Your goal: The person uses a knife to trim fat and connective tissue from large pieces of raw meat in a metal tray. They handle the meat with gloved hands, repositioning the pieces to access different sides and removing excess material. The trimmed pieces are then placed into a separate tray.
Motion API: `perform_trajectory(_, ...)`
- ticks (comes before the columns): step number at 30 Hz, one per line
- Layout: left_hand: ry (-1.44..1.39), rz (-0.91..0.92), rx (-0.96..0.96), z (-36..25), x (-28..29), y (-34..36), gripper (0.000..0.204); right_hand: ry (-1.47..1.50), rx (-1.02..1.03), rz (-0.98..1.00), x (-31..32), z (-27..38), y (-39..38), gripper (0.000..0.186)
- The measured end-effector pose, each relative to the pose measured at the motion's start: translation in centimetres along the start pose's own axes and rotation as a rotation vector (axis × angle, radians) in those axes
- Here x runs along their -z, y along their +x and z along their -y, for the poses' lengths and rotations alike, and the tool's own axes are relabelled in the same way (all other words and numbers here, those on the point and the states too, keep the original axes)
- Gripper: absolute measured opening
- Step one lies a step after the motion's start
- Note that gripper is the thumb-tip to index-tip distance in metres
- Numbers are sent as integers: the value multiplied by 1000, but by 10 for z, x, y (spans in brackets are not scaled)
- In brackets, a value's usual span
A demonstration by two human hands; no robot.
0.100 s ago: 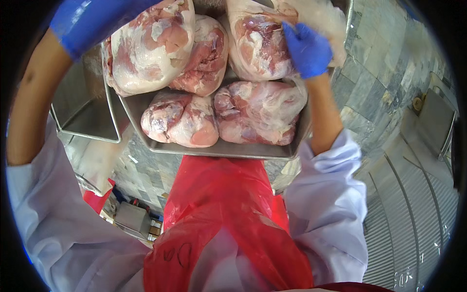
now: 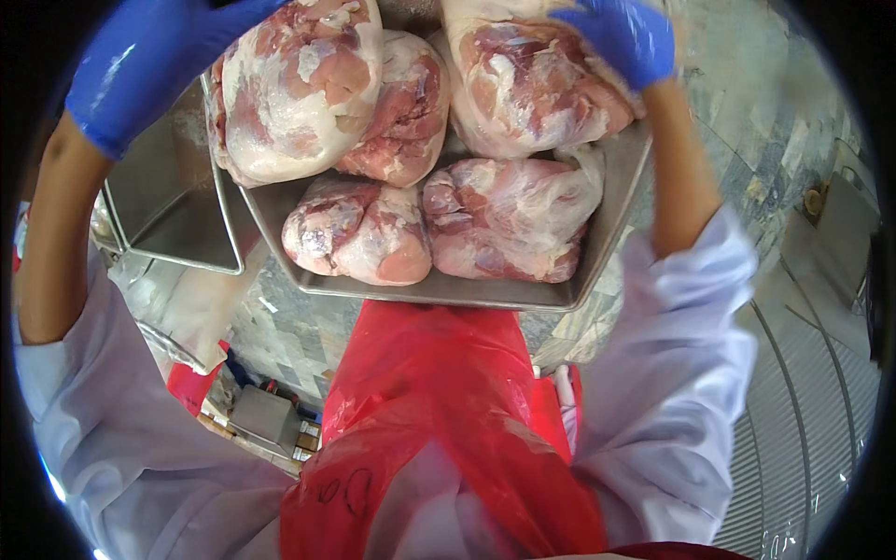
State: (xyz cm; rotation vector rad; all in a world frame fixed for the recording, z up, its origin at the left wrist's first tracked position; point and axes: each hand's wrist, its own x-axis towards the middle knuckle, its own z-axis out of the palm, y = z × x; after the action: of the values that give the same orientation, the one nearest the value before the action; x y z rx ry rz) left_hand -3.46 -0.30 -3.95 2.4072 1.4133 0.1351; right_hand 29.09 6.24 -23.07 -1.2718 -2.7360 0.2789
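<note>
At the bottom, nearest you, your glossy red apron (image 2: 429,373) covers your front, with your loose white sleeves (image 2: 667,383) on either side. Just beyond the apron is the near rim of a shallow grey metal tray (image 2: 439,301).

Along that rim sit two rounded pink-and-white cuts of raw meat: the front-left cut (image 2: 357,238) and the front-right cut (image 2: 495,224), side by side, each longer across than deep. Neither is under a hand.

Behind them is a smaller reddish cut (image 2: 411,117), between two large, pale-skinned ones. The large rear-left cut (image 2: 299,98) slants, its long axis running from near left to far right. The large rear-right cut (image 2: 532,89) runs past the upper edge, so you cannot tell its full axis.

Your blue-gloved right hand (image 2: 623,37) is the nearer one to the rear-right cut, its fingers over that cut's far right side. Your blue-gloved left hand (image 2: 154,61) is at the rear-left cut's outer side, fingers stretched toward its far end. Both hands are partly cropped; whether either grips the meat cannot be told.

Farther off are an angular metal container (image 2: 177,219) on the left and grey stone floor tiles (image 2: 747,140) on the right.
</note>
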Motion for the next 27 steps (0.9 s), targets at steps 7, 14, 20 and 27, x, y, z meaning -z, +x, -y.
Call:
perform_trajectory(7,-132,241,333,-20,26,-30,43,3,16,253,-21,-15,63,44)
perform_trajectory(14,-160,470,424,-67,35,20,39,50,-109,114,-39,-31,47,40)
perform_trajectory(20,-221,621,509,-25,51,52,33,-109,173,80,-47,-32,42,26)
perform_trajectory(27,-162,851,597,-49,57,114,34,-115,201,26,-49,-32,37,20)
